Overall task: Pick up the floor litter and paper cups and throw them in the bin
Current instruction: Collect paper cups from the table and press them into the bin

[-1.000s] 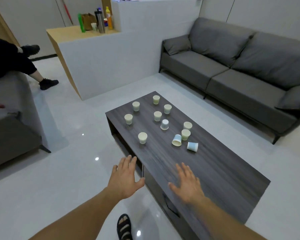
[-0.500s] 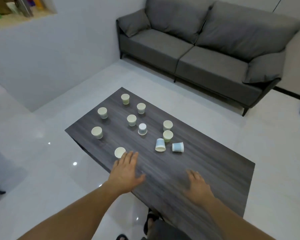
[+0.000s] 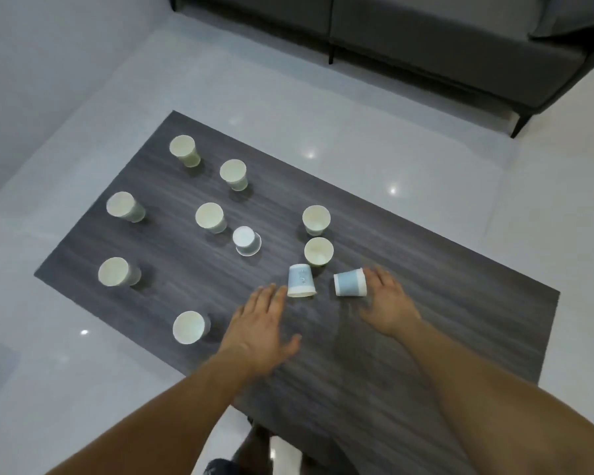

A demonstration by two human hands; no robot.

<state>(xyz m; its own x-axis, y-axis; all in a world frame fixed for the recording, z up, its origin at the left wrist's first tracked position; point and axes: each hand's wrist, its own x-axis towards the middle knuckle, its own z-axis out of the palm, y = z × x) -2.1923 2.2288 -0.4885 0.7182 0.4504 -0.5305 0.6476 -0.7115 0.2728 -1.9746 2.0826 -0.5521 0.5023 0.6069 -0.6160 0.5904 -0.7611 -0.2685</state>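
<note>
Left hand (image 3: pixel 259 323) flat, fingers straight, holding nothing, fingertips just beside 1 blue cup (image 3: pixel 300 281); right hand (image 3: pixel 386 303) likewise spread and gripping nothing, beside a 2nd blue cup (image 3: pixel 350 282) lying sideways; both cups on the dark table (image 3: pixel 460 320); 8 upright cream cups (image 3: pixel 210 217) around; grey sofa (image 3: pixel 426 46) farthest.

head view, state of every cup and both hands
cream cups, eight, all upright
middle blue cup, upside down
left tipped cup, blue, on its side
right tipped cup, blue, on its side
left hand, open, holds nothing
right hand, open, fingers at the right tipped cup, no grip yet
</note>
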